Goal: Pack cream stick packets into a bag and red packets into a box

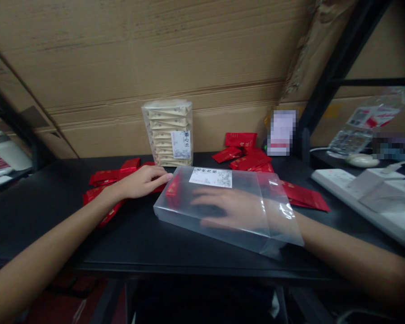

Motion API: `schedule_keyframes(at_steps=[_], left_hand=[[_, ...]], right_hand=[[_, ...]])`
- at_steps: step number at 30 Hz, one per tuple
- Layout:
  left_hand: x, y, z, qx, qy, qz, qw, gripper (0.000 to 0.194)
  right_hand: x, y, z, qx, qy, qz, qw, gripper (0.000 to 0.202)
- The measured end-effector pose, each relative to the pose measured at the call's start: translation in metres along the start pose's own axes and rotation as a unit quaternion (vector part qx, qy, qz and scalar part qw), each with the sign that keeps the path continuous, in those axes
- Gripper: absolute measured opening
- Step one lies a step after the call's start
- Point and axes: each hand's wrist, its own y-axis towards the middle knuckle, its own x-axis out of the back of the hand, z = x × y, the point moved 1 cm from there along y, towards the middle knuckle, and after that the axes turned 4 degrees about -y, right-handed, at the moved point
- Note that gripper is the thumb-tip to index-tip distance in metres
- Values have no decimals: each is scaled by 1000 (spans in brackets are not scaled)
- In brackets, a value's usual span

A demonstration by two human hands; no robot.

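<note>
A clear plastic box (189,220) with a white label (211,177) lies on the black table (128,245). My right hand (222,207) is inside it, seen through the plastic, its fingers apart with nothing gripped. A red packet (173,191) shows through the box's left end, beyond my fingertips. My left hand (145,181) rests over red packets (104,177) left of the box, fingertips at the box's left back corner. Its fingers look loosely extended; whether they touch a packet underneath is hidden. More red packets (253,159) are piled behind the box.
A clear box filled with cream packets (168,132) stands against the cardboard (128,72) at the back. To the right are a pixelated phone-like object (281,132), a white power strip (364,202) and a plastic bottle (364,121). A white bottle (8,150) is at far left.
</note>
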Motion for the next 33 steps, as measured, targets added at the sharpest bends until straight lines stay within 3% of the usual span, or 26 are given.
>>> schedule_keyframes(at_steps=[33], left_hand=[[1,2,-2,7,-24,8,1000,43]], right_hand=[[1,-2,-3,-2,-6,9,1000,53]])
